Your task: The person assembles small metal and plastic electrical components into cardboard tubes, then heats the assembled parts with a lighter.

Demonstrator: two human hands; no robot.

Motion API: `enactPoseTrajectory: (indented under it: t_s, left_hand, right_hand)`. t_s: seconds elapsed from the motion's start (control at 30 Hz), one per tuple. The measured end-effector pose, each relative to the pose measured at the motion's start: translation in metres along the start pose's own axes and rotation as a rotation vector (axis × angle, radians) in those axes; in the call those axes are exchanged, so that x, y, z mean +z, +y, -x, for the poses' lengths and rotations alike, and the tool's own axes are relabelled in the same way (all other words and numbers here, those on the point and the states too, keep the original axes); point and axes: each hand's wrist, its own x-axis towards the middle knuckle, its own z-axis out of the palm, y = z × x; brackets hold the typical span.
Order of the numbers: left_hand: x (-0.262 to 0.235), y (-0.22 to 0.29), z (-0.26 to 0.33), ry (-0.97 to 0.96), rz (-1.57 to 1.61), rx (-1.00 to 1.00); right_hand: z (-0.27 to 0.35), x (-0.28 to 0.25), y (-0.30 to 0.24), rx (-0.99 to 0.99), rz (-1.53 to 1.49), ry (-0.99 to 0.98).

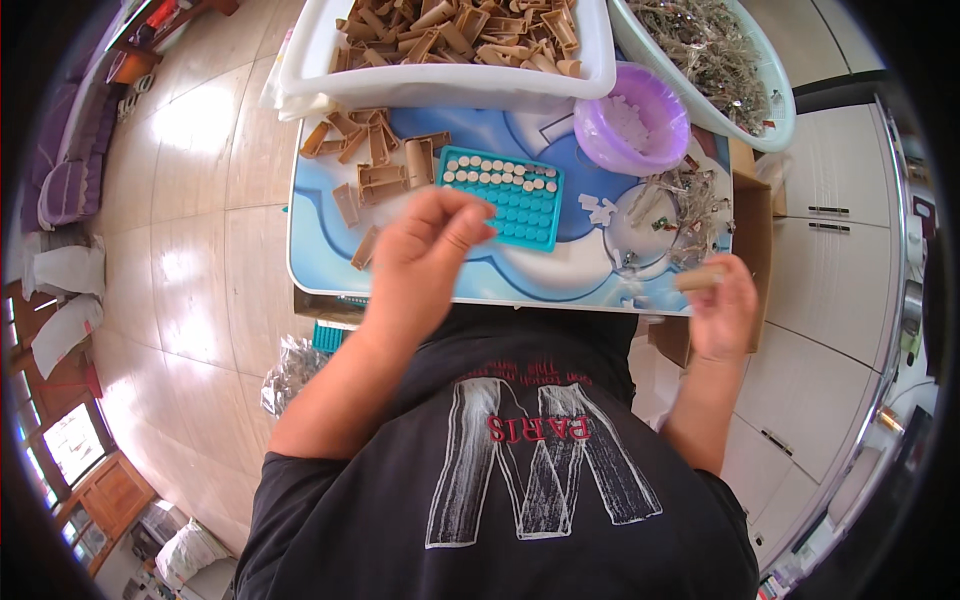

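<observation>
My left hand (425, 250) hovers over the blue board (310, 245), fingers pinched together just left of a teal grid tray (520, 215); whether it holds anything is hidden. The tray's top rows carry small pale round pieces. My right hand (722, 300) is at the board's right front corner, closed on a tan plastic piece (697, 279). Several loose tan pieces (375, 170) lie on the board beyond my left hand.
A white tub (300, 70) full of tan pieces stands at the back. A purple bowl (600, 135) with white bits sits beside a white basin (780, 110) of small metal parts. Metal parts (680, 205) lie scattered at right. White cabinets are to the right.
</observation>
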Motion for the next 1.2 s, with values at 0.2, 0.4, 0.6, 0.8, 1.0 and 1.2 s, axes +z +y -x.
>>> enactPoseTrajectory:
  t_s: [0.2,0.4,0.6,0.8,1.0,1.2]
  left_hand:
    - [-0.016,0.055,-0.066,0.266,-0.367,0.376]
    - [-0.01,0.08,-0.145,0.154,-0.822,0.587]
    - [0.042,0.049,-0.194,-0.148,-1.252,1.118]
    - [0.054,0.058,-0.211,-0.38,-1.706,0.423]
    - [-0.002,0.074,-0.229,-0.4,-1.576,0.385]
    - [-0.051,0.093,-0.221,-0.101,-1.634,0.1]
  right_hand:
    - [0.021,-0.123,-0.035,-0.108,0.3,0.579]
    - [0.03,-0.214,0.019,0.147,0.636,0.841]
    - [0.032,-0.239,0.047,0.237,0.496,0.989]
    - [0.021,-0.219,0.043,0.161,0.302,0.944]
    - [0.021,-0.196,0.011,0.078,0.335,0.955]
    - [0.022,-0.202,-0.003,-0.098,0.337,1.006]
